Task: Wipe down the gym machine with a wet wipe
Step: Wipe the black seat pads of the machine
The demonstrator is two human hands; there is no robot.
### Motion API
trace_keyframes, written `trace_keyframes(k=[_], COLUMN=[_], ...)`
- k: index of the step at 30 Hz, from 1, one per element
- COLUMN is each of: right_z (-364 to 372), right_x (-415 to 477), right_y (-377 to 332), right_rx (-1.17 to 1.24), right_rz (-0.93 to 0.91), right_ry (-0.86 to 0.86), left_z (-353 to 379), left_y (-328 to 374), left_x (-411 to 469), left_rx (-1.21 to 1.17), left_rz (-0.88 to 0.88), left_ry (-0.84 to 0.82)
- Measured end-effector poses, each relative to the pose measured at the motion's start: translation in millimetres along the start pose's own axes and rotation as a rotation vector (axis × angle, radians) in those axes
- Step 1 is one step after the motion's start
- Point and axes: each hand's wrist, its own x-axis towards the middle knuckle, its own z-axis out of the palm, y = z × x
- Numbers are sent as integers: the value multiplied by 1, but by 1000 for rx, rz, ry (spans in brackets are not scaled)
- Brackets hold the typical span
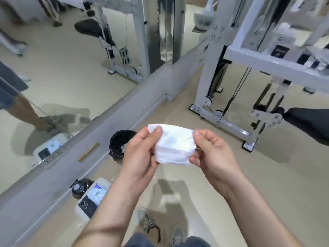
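Soft white wipe point(173, 146); painted-metal machine point(231, 120)

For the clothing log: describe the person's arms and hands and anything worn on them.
The left hand and right hand are ungloved, with no rings showing; nails short, unpainted. No sleeves, watch or bands appear on either arm up to the frame's edge.

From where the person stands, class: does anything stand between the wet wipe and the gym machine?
Nothing visible does. The left hand and right hand pinch the wet wipe; only open floor lies between it and the gym machine. The black bin sits off left.
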Motion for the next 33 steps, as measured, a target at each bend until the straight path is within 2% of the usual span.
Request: trace_keyframes(k=[3, 5, 7, 8, 10, 12, 15, 17, 20, 24, 29, 33], right_z=[-20, -32, -39, -41, -40, -34, -26, -21, -11, 5, 2, -16], right_x=[-6, -7, -9, -9, -7, 0, 18, 32, 56, 81, 99, 110], right_y=[-19, -25, -29, -31, -41, -50, -57, -60, -59, -62, -76, -96], right_rx=[0, -69, -285, -402, -464, -400, -175, -148, -272, -352, -272, 22], right_rz=[-101, -171, -300, -364, -418, -352, -252, -253, -334, -411, -355, -207], right_ry=[189, 267, 305, 286, 120, -80, -130, -83, 7, 148, 240, 318], left_z=[17, 28, 40, 45, 55, 63, 70, 72, 73, 68, 61, 68], left_y=[8, 10, 13, 14, 18, 20, 26, 33, 42, 48, 54, 58], left_x=[-8, -8, -4, 1, 14, 28, 51, 68, 90, 116, 148, 169], left_rx=[-82, -60, 40, 99, 187, 254, 296, 280, 252, 304, 432, 438], left_rz=[-76, -68, -32, -8, 32, 60, 32, -1, -57, -130, -190, -159], left_ry=[-223, -233, -208, -203, -206, -231, -240, -204, -196, -261, -392, -466])
